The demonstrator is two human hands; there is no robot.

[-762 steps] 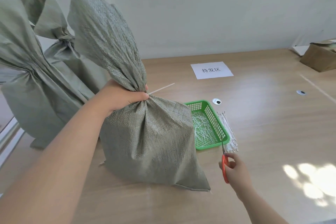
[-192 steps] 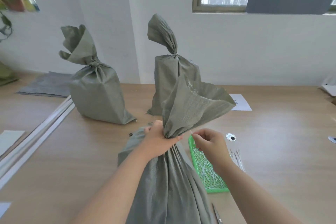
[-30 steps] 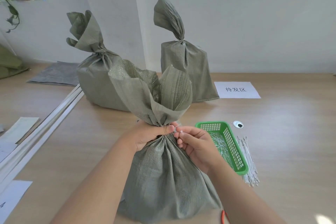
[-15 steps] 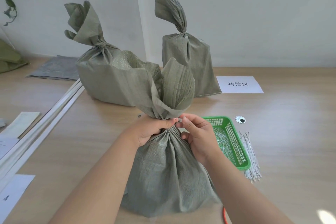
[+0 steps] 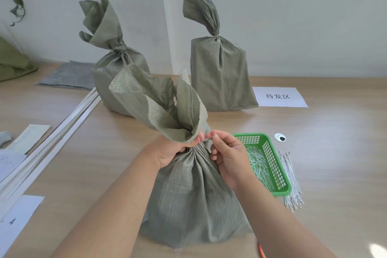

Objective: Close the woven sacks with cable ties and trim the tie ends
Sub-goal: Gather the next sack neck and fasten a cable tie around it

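Head view: the right hand [image 5: 228, 153] pinches a thin white cable tie [image 5: 206, 136] at the sack [image 5: 188, 190] neck, while the left hand [image 5: 170, 151] is clenched around the gathered neck at 9 o'clock of it. Tying looks under way; next, likely threading and pulling tight. Spare ties [image 5: 291, 180] lie at 3 o'clock, beyond the green basket [image 5: 281, 172].

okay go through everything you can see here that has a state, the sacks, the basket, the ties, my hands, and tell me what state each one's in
Near sack: upright, neck gathered, tie being worked.
Left rear sack: upright, neck cinched shut.
Right rear sack: upright, neck cinched shut.
Green basket: holds pale tie offcuts.
Loose cable ties: bundled on table beside basket.
Left hand: gripping near sack's neck.
Right hand: pinching at the neck.
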